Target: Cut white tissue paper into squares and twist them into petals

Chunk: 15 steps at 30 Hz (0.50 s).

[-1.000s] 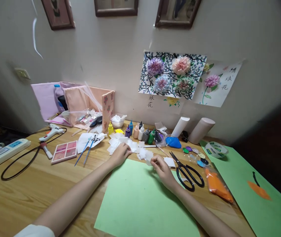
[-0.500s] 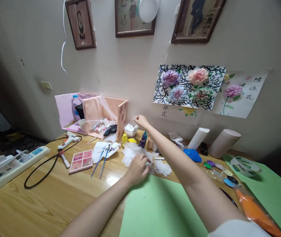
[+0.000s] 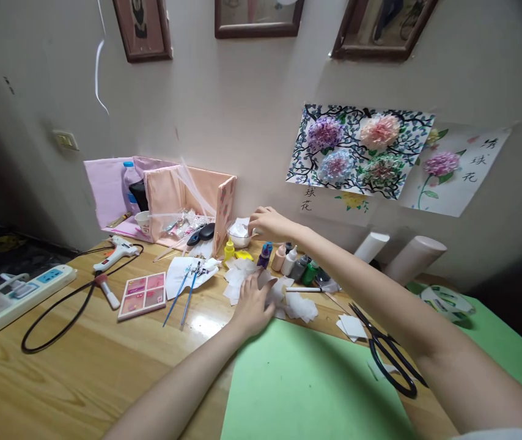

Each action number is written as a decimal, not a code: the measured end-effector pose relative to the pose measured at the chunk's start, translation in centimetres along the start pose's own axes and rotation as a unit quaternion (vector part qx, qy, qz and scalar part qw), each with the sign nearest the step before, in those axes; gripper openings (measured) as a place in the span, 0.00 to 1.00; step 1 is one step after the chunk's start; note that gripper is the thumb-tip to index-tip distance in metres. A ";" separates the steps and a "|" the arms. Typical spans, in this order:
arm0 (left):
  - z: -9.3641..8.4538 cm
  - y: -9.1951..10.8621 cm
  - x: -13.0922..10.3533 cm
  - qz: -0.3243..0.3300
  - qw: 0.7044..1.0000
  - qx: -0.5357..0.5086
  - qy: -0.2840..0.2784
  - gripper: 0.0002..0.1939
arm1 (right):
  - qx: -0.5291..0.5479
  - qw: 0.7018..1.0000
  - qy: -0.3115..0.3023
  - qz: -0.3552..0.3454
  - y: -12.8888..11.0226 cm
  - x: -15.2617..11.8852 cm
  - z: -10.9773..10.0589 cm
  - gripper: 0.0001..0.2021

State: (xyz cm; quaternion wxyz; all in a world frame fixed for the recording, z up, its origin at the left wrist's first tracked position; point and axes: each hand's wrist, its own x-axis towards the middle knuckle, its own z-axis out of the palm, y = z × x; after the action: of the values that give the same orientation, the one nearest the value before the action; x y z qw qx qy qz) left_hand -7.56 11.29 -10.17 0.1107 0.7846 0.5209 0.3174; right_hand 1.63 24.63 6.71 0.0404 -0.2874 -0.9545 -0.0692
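Observation:
My left hand lies with its fingers spread on a loose pile of thin white paper pieces, beside the near edge of a green sheet. Farther back, my right hand reaches to the right rim of a small clear bowl with crumpled white paper in it. Its fingers are loosely bent downward and look apart; I see nothing held, though the fingertips are partly hidden. Small paint bottles stand behind the pile, and a white stick lies to its right.
Black-handled scissors and white cards lie under my right forearm. On the left are two paintbrushes, a pink palette, a glue gun, a cable and a power strip. A peach box stands at the back.
My right hand has loosened from a closed pinch above the bowl and lowered to its rim. My left hand stays on the paper. The view has tilted down; the scissors have come into view.

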 end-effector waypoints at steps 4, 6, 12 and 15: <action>0.1 -0.1 0.0 -0.024 1.000 -0.003 -0.002 0.25 | -0.060 0.997 0.000 0.054 -0.8 -0.1 0.9 0.10; 0.2 -0.1 0.0 -0.030 1.000 -0.003 -0.002 0.24 | -0.058 0.994 0.007 0.088 -0.6 0.5 1.5 0.12; 0.4 -0.1 0.0 -0.043 0.999 0.022 -0.016 0.24 | -0.012 0.986 -0.006 0.167 1.1 3.7 2.0 0.13; 0.6 -0.3 0.0 -0.049 0.998 0.032 -0.018 0.23 | 0.038 0.986 -0.051 0.155 1.2 5.1 2.1 0.12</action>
State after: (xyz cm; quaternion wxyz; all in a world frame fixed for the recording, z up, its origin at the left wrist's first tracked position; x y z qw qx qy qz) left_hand -7.42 11.49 -10.75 0.1098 0.7669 0.5665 0.2807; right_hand -2.00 28.69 5.38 0.0131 -0.4333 -0.9011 -0.0107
